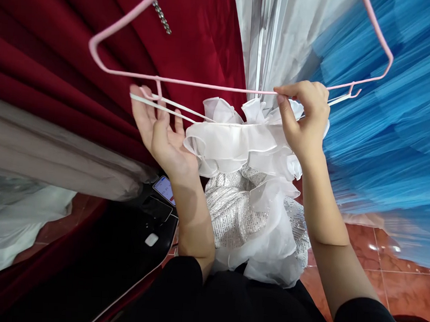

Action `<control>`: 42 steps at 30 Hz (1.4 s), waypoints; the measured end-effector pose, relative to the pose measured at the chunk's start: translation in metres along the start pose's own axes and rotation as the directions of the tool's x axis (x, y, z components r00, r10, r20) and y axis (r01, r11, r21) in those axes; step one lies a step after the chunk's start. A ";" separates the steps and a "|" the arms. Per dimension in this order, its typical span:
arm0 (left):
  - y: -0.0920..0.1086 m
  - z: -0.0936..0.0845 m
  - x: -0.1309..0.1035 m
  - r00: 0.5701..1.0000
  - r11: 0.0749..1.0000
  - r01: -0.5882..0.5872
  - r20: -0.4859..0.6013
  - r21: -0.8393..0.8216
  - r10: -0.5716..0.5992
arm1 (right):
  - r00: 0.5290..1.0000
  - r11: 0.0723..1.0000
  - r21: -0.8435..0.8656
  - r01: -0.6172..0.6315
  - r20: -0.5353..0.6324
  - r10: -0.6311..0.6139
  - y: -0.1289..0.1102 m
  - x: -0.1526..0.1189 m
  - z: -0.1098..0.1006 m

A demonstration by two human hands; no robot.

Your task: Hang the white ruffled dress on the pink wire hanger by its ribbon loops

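A pink clothes hanger (205, 85) spans the upper part of the view, its lower bar nearly level. My right hand (307, 120) pinches that bar right of the middle, between thumb and fingers. Beside the hanger's left hook, my left hand (165, 133) has its fingers spread, palm up, with a thin white strap (170, 110) passing in front of them. Straps run from both hooks to a white ruffled dress (234, 138). Below its ruffles, the silvery sequined part (230, 201) hangs bunched against my body.
Red fabric (193, 33) hangs behind on the left, a blue tulle garment (395, 128) on the right. A black surface (122, 252) at lower left carries a lit phone (165, 189) and a small white case (151, 239). Red tiles (404, 289) cover the floor.
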State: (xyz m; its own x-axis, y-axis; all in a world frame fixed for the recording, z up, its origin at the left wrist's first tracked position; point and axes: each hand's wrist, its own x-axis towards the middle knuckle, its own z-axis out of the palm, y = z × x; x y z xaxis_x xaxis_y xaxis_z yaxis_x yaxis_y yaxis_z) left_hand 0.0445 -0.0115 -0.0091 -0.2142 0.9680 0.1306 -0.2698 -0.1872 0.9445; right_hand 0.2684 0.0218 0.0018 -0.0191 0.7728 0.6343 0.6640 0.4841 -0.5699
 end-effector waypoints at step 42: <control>-0.012 0.050 0.021 0.943 0.910 -0.210 0.172 -0.357 0.285 | 0.737 0.504 0.838 -0.209 -0.204 0.644 0.069 -0.025 -0.077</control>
State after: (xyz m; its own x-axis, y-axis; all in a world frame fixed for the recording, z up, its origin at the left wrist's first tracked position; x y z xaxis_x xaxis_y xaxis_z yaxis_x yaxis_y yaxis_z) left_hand 0.0898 0.0197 -0.0027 -0.1173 0.8880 0.4446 -0.5360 -0.4335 0.7244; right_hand 0.3724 0.0039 -0.0129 0.5664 0.7978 0.2069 -0.2874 0.4265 -0.8576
